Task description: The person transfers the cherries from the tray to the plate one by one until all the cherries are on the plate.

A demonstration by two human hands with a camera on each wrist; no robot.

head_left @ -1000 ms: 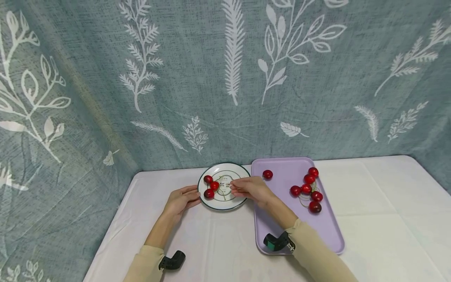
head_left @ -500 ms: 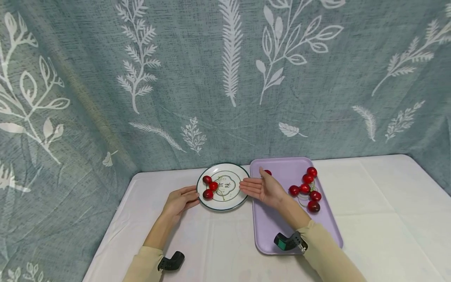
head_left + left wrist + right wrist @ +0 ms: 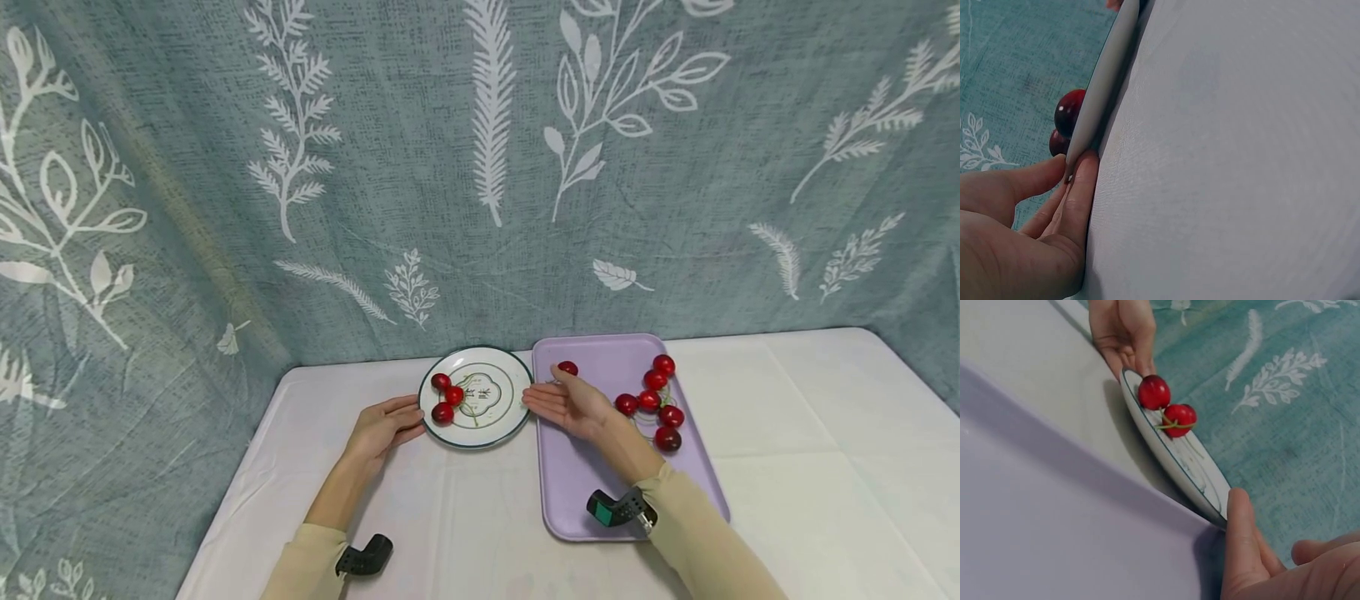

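Observation:
A white plate (image 3: 480, 437) with a dark rim holds three red cherries (image 3: 443, 413) with green stems on its left half. My left hand (image 3: 378, 429) pinches the plate's left edge, thumb at the rim and fingers underneath, as the left wrist view shows. At the opposite edge is my right hand (image 3: 573, 407), palm turned up and inward. Its fingers (image 3: 1240, 537) are straight, fingertips right at the rim, and its thumb stands apart. This hand hangs over the left side of a lilac tray (image 3: 592, 492), overlapping part of a lone cherry (image 3: 567, 367) there in the head view.
Several more cherries (image 3: 649, 401) lie clustered in the tray's right half, stems tangled. The tray stands close against the plate's right side. A white cloth (image 3: 810, 433) covers the table, and a blue-green leaf-patterned curtain (image 3: 450, 167) hangs behind and to the left.
My right hand has drawn back from over the plate to its right edge, turning palm up with the thumb spread. The left hand stays at the plate's left edge.

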